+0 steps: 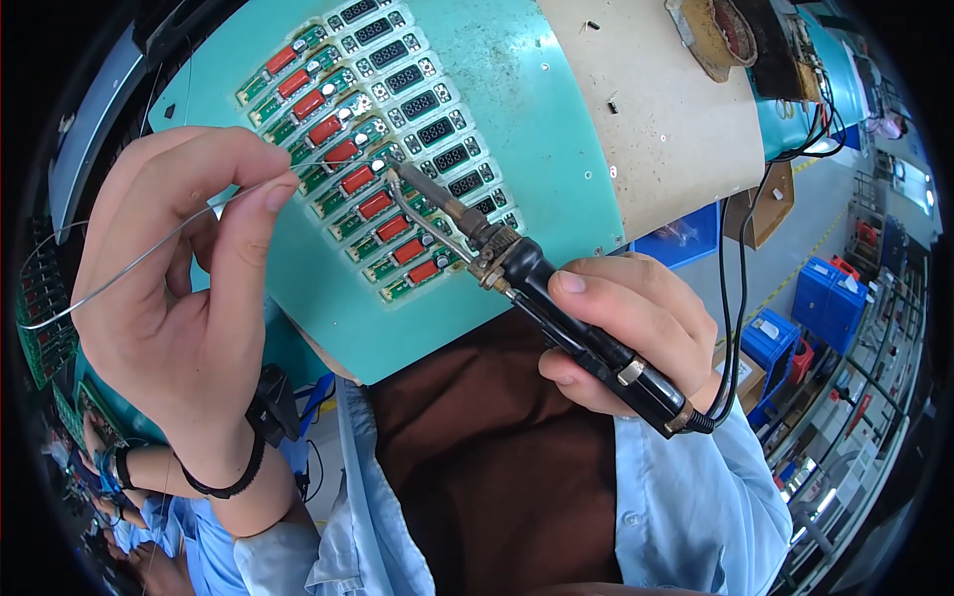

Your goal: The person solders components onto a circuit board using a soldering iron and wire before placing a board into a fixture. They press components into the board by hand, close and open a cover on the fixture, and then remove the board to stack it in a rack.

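My right hand (646, 318) is wrapped round the black handle of a soldering iron (532, 273). A thin metal tube runs along its barrel, and its tip is at the boards. Between thumb and forefinger, my left hand (174, 288) pinches a thin solder wire (323, 162), whose end points to the same spot. Under the tip lies a slanting row of small green circuit boards (395, 227), each with a red block part. Alongside them runs a row of small black digit displays (435, 131). The exact contact of tip and wire is too small to make out.
The boards lie on a teal mat (537, 109); a beige sheet (676, 119) adjoins it, with a stained holder (715, 40) at the far right. Black cables (730, 298) hang from the iron. Blue crates (830, 293) stand on the floor. Another person's arm (159, 467) shows lower left.
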Available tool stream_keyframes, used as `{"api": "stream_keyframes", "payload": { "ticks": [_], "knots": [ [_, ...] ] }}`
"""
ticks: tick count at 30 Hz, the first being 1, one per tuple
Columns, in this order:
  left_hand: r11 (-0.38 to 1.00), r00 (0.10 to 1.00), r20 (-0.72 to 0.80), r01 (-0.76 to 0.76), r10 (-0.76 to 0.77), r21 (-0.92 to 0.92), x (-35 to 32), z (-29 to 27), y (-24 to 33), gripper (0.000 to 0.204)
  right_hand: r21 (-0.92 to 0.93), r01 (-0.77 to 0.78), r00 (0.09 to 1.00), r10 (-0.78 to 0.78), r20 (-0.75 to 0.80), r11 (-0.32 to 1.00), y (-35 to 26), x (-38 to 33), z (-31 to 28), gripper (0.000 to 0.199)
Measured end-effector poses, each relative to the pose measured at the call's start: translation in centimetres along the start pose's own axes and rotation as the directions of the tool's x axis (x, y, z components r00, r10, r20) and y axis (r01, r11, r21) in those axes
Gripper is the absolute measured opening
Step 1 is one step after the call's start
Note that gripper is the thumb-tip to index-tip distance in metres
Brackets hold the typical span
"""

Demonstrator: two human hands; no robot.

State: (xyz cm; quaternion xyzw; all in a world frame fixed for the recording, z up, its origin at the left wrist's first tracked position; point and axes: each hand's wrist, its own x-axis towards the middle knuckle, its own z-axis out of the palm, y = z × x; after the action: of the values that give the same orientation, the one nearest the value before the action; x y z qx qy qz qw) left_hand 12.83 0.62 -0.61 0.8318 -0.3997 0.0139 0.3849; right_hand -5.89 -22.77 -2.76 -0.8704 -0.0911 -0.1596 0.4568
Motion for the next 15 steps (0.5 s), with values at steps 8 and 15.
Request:
{"api": "stream_keyframes", "payload": {
  "ticks": [8, 15],
  "knots": [
    [1.0, 1.0, -0.008, -0.003, 0.003, -0.005, -0.03, 0.18, -0.21, 0.012, -0.009, 0.004, 1.0, -0.004, 0.023, 1.0, -0.03, 0.11, -0.16, 0.049],
    [1.0, 1.0, -0.025, 0.003, -0.003, 0.001, -0.35, -0.2, 0.04, 0.012, -0.071, 0.109, 0.994, -0.108, 0.017, 0.992, 0.39, -0.05, -0.17, 0.048]
  ]
}}
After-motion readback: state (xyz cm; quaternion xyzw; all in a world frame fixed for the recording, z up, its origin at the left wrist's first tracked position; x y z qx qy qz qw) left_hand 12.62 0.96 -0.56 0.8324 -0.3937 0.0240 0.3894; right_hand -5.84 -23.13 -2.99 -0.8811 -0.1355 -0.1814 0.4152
